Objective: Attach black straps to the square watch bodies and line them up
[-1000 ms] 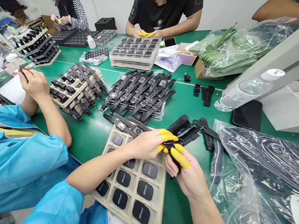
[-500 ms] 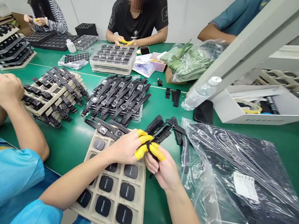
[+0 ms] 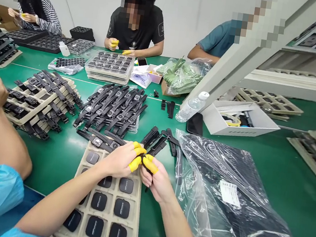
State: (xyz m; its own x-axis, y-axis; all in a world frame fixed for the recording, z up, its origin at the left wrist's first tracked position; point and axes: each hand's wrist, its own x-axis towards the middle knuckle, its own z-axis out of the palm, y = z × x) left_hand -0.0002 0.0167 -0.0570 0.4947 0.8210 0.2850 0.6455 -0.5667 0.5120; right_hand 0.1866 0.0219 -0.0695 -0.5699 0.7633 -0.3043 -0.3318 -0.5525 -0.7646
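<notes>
My left hand (image 3: 122, 160) and my right hand (image 3: 158, 176) meet above the upper right edge of a beige tray (image 3: 136, 225). Yellow finger cots cover several fingertips. Both hands are closed in a pinch on a black watch strap (image 3: 146, 169), mostly hidden by the fingers. Square black watch faces (image 3: 98, 201) sit in the tray's compartments, some of them under my left forearm. Across the tray's far end lie watches with straps (image 3: 98, 142). Loose black straps (image 3: 156, 146) rest just beyond my fingers.
Stacked watches (image 3: 112, 106) and a tilted watch tray (image 3: 42, 106) stand ahead. To the right are a plastic bag of black straps (image 3: 214, 177), a bottle (image 3: 191, 106) and a white box (image 3: 241, 120). A co-worker's arm (image 3: 6, 128) is at left; other people sit opposite.
The view has turned slightly right and up, so the scene shifts left and a bit lower. My hands keep the same pinch on the strap.
</notes>
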